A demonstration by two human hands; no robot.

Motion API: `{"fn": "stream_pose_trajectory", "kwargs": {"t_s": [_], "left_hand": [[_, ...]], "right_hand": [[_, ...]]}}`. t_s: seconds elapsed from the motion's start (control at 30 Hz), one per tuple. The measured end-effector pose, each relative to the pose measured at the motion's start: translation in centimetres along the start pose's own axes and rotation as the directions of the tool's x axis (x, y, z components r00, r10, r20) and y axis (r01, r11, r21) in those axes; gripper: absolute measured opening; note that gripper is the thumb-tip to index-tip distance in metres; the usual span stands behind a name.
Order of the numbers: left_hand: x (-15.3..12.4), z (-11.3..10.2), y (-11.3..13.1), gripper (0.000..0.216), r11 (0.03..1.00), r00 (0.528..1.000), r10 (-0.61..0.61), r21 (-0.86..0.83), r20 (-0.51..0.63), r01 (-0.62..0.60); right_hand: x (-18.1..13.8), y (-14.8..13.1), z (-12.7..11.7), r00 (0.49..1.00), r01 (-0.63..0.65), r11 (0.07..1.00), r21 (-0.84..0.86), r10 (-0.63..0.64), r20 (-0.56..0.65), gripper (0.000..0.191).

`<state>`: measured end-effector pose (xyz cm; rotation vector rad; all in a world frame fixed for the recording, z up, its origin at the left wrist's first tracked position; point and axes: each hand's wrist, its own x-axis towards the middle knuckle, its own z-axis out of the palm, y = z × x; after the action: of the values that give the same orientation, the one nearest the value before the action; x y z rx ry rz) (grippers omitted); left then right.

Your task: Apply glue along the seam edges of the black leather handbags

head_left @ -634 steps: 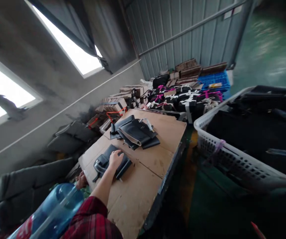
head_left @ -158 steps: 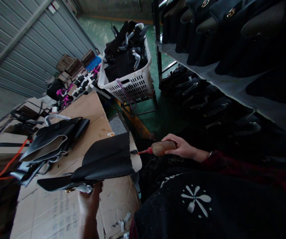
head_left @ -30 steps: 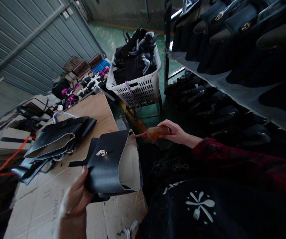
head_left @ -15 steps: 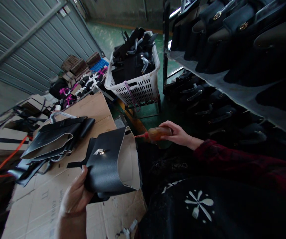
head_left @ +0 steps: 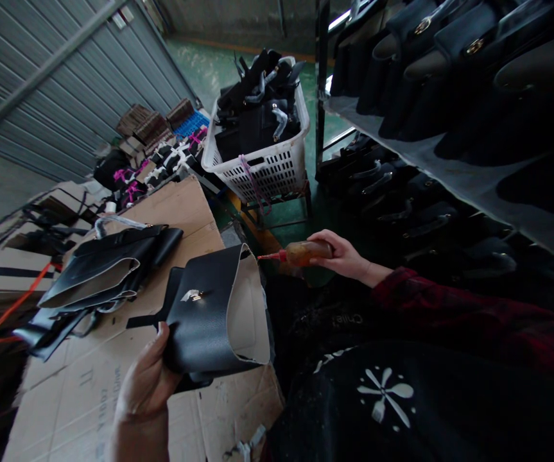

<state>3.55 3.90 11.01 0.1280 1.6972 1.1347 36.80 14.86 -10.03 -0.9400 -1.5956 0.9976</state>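
- Lower left of the frame, a person's left hand (head_left: 147,378) grips a black bag (head_left: 204,321), thumb on its front, the other fingers hidden beneath
- The bag, near the centre of the frame, is held sideways over the cardboard (head_left: 79,407), its open mouth to the right showing a pale lining (head_left: 248,314)
- Right of centre, the right hand (head_left: 341,256) wraps its fingers round an amber bottle (head_left: 303,253), its red nozzle (head_left: 275,255) pointing left at the mouth's upper corner; whether the tip touches cannot be told
- At left, other black bags (head_left: 113,251) lie on the cardboard; at upper centre, a white basket (head_left: 279,168) stands heaped with black items
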Motion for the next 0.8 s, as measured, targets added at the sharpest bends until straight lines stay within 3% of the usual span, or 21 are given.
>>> {"fn": "stream_pose_trajectory", "kwargs": {"t_s": [0.23, 0.43, 0.6, 0.8], "left_hand": [[0.7, -0.7, -0.6, 0.049, 1.000, 0.999, 0.002, -0.027, 0.042, -0.001], [0.6, -0.8, -0.7, 0.049, 0.999, 1.000, -0.014, -0.036, 0.023, 0.015], [0.9, -0.9, -0.8, 0.053, 0.999, 1.000, -0.030, -0.032, 0.007, 0.030], [0.7, -0.6, -0.9, 0.051, 1.000, 1.000, -0.006, 0.000, 0.003, 0.006]], "right_hand": [[1.1, 0.1, 1.0, 0.999, 0.047, 0.999, 0.001, -0.047, 0.019, 0.040], [0.4, 0.9, 1.1, 0.998, -0.016, 1.000, 0.006, 0.016, -0.055, 0.040], [0.1, 0.6, 1.4, 1.000, -0.011, 1.000, 0.029, 0.010, 0.023, 0.041], [0.4, 0.2, 1.4, 0.998, -0.014, 1.000, 0.026, 0.016, -0.053, 0.040]]}}
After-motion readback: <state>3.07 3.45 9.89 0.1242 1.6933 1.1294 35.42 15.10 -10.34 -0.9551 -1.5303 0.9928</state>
